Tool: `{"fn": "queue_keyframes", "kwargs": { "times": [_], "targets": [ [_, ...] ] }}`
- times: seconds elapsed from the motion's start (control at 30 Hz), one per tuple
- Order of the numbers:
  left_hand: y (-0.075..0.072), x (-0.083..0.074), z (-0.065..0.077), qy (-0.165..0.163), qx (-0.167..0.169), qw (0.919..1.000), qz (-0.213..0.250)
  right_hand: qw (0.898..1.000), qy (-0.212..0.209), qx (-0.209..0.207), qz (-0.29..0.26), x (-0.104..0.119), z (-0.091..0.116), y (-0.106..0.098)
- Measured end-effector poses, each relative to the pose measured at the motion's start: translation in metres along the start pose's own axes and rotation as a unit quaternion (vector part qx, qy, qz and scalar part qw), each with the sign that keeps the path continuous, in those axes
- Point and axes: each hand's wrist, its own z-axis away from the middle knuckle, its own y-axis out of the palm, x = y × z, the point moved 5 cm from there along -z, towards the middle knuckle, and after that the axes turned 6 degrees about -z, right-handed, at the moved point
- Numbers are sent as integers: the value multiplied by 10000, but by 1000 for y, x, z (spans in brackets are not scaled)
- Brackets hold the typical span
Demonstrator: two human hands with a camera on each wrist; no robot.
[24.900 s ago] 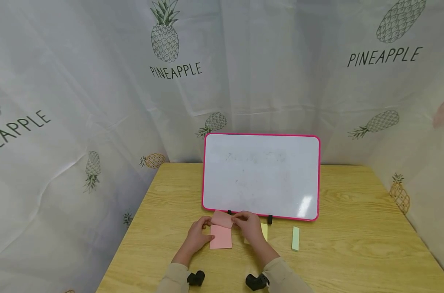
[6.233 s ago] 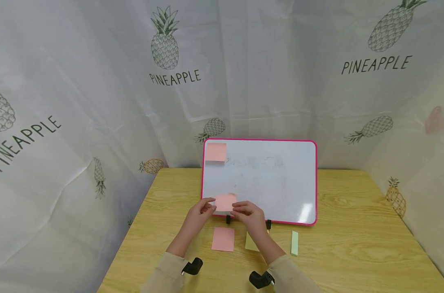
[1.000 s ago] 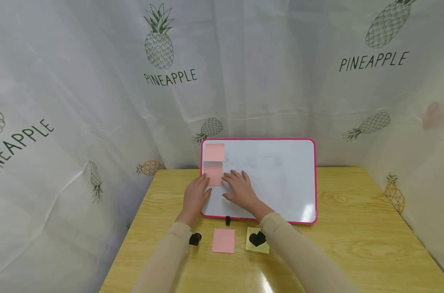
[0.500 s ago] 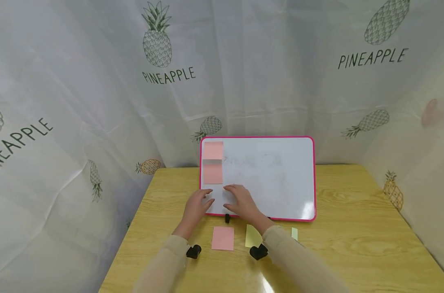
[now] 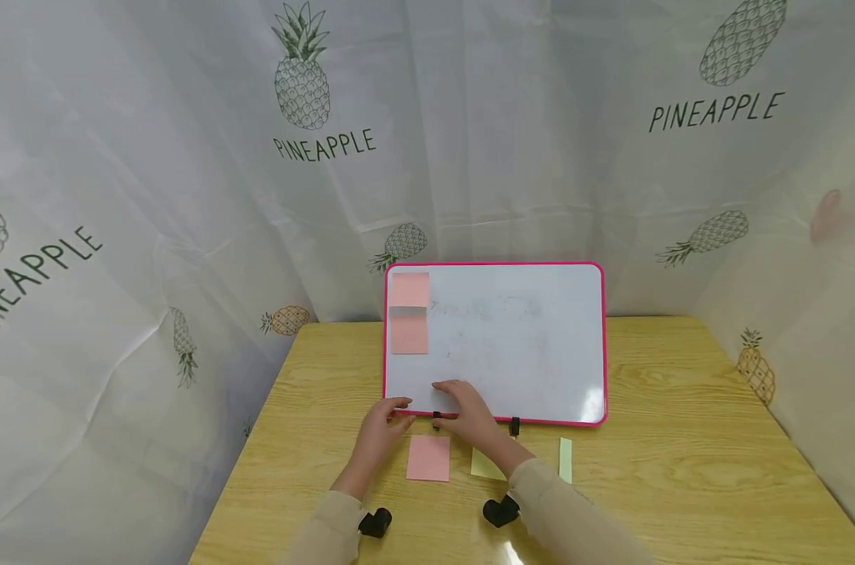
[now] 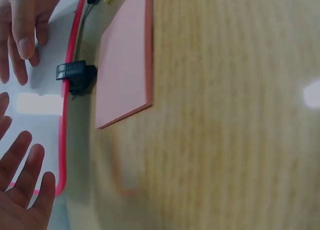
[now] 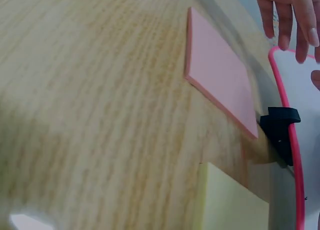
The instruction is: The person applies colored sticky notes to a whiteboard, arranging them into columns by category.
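Two pink sticky notes, an upper one (image 5: 409,289) and a lower one (image 5: 409,334), are stuck one below the other at the left of the whiteboard (image 5: 512,345). My left hand (image 5: 378,435) hovers by the board's lower left edge, fingers loosely extended and holding nothing. My right hand (image 5: 471,416) is in front of the board's lower edge, fingers spread from the thumb, also holding nothing. Between and below the hands lies a pink sticky-note pad (image 5: 428,458), seen as a thick block in the left wrist view (image 6: 125,65). My right forearm partly covers a yellow sticky-note pad (image 5: 487,464).
A narrow pale green pad (image 5: 565,459) lies right of the yellow one. Black clips (image 5: 515,426) support the pink-framed board's bottom edge on the wooden table (image 5: 682,439). A pineapple-print curtain (image 5: 505,141) hangs behind and at the sides.
Earlier a pink note was peeled from the pad, then carried between both hands to the board. Within the last second both hands left the lower note and came down towards the pads.
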Motion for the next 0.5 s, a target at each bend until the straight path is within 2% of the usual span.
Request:
{"fn": "queue_keyframes", "kwargs": {
  "times": [0.13,0.23,0.5],
  "targets": [
    [7,3,10,-186,180,9990,354,9980,207,346,-486,-3,10,6],
    [12,7,17,-297,295,9975,576,9948,335,455,-847,-6,17,10],
    [26,13,37,-422,460,9929,1015,9909,304,196,-1298,-8,41,14]
  ]
}}
